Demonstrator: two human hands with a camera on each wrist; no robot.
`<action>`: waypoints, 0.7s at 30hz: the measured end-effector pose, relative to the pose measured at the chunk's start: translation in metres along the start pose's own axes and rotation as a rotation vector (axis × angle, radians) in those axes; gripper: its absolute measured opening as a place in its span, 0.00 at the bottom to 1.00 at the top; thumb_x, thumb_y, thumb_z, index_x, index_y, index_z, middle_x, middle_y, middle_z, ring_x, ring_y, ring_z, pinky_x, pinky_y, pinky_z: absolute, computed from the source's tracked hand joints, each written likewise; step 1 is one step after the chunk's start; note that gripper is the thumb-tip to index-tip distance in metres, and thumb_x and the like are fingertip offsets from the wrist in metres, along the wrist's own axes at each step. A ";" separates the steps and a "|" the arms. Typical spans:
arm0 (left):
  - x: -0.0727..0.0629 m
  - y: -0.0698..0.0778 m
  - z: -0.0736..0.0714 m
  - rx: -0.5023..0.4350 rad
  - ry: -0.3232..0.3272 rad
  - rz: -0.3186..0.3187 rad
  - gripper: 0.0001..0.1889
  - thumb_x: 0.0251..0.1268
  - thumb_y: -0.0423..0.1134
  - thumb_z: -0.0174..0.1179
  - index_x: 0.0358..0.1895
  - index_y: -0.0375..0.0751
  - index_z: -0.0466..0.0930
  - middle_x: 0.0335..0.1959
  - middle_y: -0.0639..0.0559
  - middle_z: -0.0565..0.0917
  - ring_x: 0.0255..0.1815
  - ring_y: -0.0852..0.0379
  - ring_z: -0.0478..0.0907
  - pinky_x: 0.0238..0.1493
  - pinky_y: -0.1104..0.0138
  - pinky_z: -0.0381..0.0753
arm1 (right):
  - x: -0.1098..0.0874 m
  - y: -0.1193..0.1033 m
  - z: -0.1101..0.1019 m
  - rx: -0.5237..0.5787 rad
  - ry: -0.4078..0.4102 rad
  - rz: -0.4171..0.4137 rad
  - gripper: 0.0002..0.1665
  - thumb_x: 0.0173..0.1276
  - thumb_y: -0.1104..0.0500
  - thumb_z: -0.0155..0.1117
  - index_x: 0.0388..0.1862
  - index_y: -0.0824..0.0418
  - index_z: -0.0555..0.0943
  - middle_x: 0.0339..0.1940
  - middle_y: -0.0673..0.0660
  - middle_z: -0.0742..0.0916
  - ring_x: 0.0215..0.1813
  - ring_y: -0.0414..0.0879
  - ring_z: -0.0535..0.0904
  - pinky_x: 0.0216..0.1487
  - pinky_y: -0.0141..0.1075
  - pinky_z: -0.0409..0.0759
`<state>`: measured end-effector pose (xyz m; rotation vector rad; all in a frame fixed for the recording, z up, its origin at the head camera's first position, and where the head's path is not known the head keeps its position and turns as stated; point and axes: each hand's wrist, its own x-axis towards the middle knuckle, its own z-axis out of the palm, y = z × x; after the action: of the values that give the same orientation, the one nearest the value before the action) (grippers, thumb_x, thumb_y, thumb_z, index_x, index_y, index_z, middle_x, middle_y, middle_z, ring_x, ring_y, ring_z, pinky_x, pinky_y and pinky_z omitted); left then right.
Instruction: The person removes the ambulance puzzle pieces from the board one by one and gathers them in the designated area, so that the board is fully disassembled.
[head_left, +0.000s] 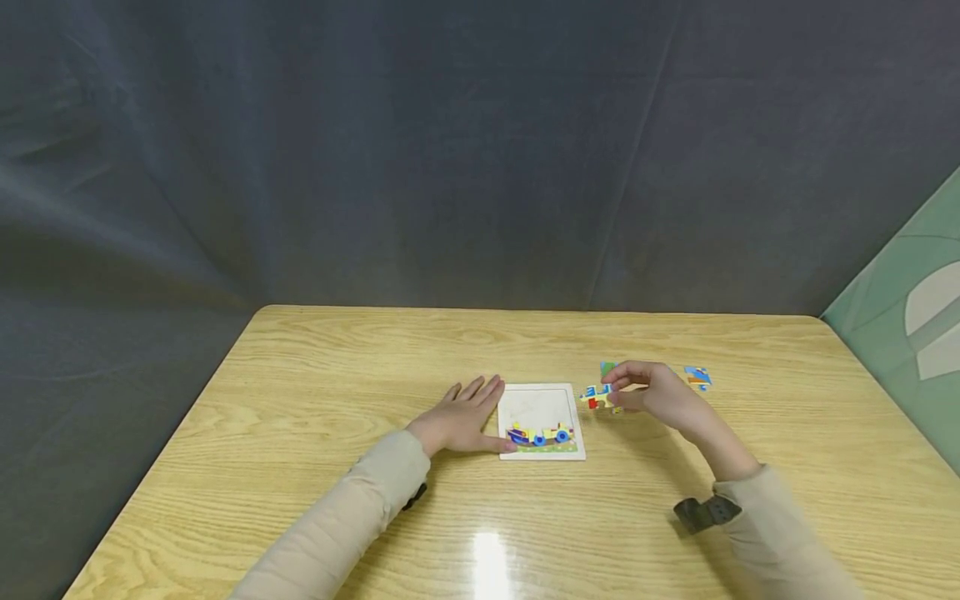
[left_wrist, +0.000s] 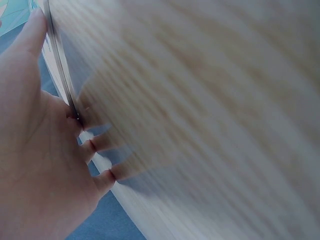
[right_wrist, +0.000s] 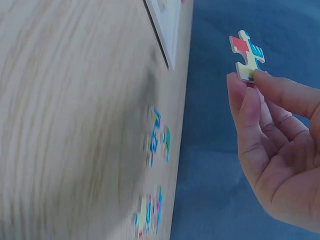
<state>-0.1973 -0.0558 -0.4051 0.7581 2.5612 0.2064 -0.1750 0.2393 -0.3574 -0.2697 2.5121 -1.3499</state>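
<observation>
A white square puzzle tray lies on the table, its bottom strip filled with joined pieces showing a blue-wheeled yellow vehicle. My left hand is spread along the tray's left edge, thumb over its lower left corner; the left wrist view shows the palm near the tray's side. To the right of the tray, my right hand pinches a jigsaw piece between thumb and fingertips. That piece is cream with red and blue patches and is held up above the tabletop in the right wrist view.
Loose jigsaw pieces lie right of the tray: a green one behind the right hand and a blue and orange one farther right. The right wrist view shows several pieces on the wooden table. A dark curtain hangs behind.
</observation>
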 end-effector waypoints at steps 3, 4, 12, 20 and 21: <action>0.000 0.000 0.000 -0.003 -0.001 0.001 0.51 0.62 0.72 0.44 0.78 0.50 0.32 0.80 0.56 0.34 0.81 0.54 0.31 0.80 0.52 0.35 | -0.004 0.004 -0.009 0.005 0.017 0.010 0.18 0.67 0.63 0.60 0.53 0.72 0.75 0.40 0.56 0.81 0.37 0.35 0.79 0.43 0.36 0.83; 0.000 0.000 0.000 -0.004 -0.001 0.001 0.51 0.62 0.72 0.44 0.78 0.50 0.32 0.80 0.56 0.34 0.81 0.54 0.31 0.80 0.52 0.35 | -0.006 0.005 -0.012 0.008 0.024 0.015 0.19 0.68 0.63 0.59 0.54 0.73 0.74 0.40 0.55 0.81 0.37 0.35 0.79 0.42 0.36 0.83; 0.000 0.000 -0.002 -0.007 -0.005 -0.001 0.51 0.62 0.72 0.45 0.78 0.50 0.31 0.79 0.57 0.33 0.81 0.54 0.31 0.80 0.52 0.34 | -0.014 0.015 -0.030 -0.009 0.078 0.029 0.25 0.69 0.60 0.59 0.60 0.73 0.71 0.39 0.48 0.83 0.38 0.31 0.81 0.41 0.34 0.82; 0.000 0.000 0.000 -0.013 -0.007 -0.002 0.51 0.62 0.72 0.45 0.78 0.49 0.32 0.80 0.56 0.33 0.81 0.54 0.31 0.80 0.52 0.34 | -0.017 0.029 -0.045 0.010 0.106 0.060 0.25 0.70 0.58 0.59 0.59 0.73 0.70 0.38 0.42 0.82 0.39 0.29 0.82 0.43 0.33 0.83; 0.000 0.000 0.000 -0.015 -0.009 -0.003 0.51 0.62 0.72 0.45 0.78 0.49 0.32 0.80 0.56 0.33 0.81 0.54 0.31 0.80 0.52 0.34 | -0.018 0.031 -0.046 0.011 0.107 0.063 0.24 0.70 0.58 0.59 0.59 0.72 0.70 0.38 0.41 0.82 0.39 0.29 0.81 0.43 0.32 0.82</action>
<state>-0.1971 -0.0560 -0.4045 0.7480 2.5498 0.2202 -0.1743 0.2978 -0.3565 -0.1182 2.5763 -1.3877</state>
